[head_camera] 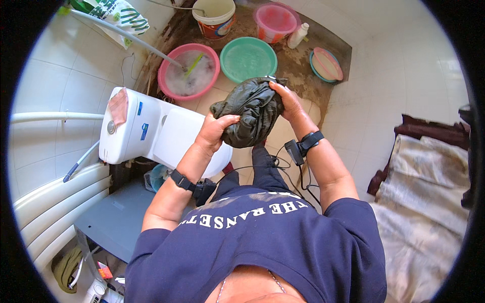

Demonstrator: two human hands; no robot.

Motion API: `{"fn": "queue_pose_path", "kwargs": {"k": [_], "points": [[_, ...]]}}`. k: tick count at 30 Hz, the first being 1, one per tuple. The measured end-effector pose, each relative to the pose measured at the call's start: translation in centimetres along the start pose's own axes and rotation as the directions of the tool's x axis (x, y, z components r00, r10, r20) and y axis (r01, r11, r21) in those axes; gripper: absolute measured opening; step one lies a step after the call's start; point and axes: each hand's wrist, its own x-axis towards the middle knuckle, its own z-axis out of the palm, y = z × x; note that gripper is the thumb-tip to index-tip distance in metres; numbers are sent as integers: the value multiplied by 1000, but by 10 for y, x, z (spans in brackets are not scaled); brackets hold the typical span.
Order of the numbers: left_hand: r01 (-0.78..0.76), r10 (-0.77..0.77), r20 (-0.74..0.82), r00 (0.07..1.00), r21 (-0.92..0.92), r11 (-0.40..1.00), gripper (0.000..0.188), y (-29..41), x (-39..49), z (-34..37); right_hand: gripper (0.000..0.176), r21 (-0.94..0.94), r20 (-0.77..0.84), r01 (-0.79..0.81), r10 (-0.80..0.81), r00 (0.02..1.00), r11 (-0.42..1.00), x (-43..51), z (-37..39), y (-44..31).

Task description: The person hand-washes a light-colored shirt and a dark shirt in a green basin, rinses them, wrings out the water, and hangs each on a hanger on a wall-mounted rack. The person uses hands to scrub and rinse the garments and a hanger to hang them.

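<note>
Between my hands is a bunched, dark olive-black cloth (252, 113) that looks wet, raised in front of my body. My left hand (215, 130) grips its lower left side, with the thumb on top. On its upper right side my right hand (287, 99) holds on, fingertips over the edge. Beyond the bundle is a green plastic basin (249, 57) with cloudy water. To its left, a pink basin (165, 77) holds foamy water and a bright green brush, with a pole leaning over it. The parts of my fingers beneath the bundle are hidden.
A white toilet (185, 132) with a pink cloth (119, 106) on its tank stands at left. Along the back are a white bucket (214, 17), a pink bucket (276, 19), a white bottle (298, 35) and small stacked basins (326, 65). Fabrics (424, 189) hang at right.
</note>
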Motion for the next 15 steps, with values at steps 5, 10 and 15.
{"fn": "queue_pose_path", "kwargs": {"k": [5,10,15], "points": [[136,-137,99,986,15,991,21,-25,-36,24,35,75,-144,6,5,990,997,-73,-29,33],[155,-178,229,957,112,981,29,-40,-54,62,42,108,-146,27,-11,989,994,-140,-64,39],[49,-78,316,946,99,994,28,-64,-79,80,49,144,-201,108,-78,977,984,-176,-95,65]]}}
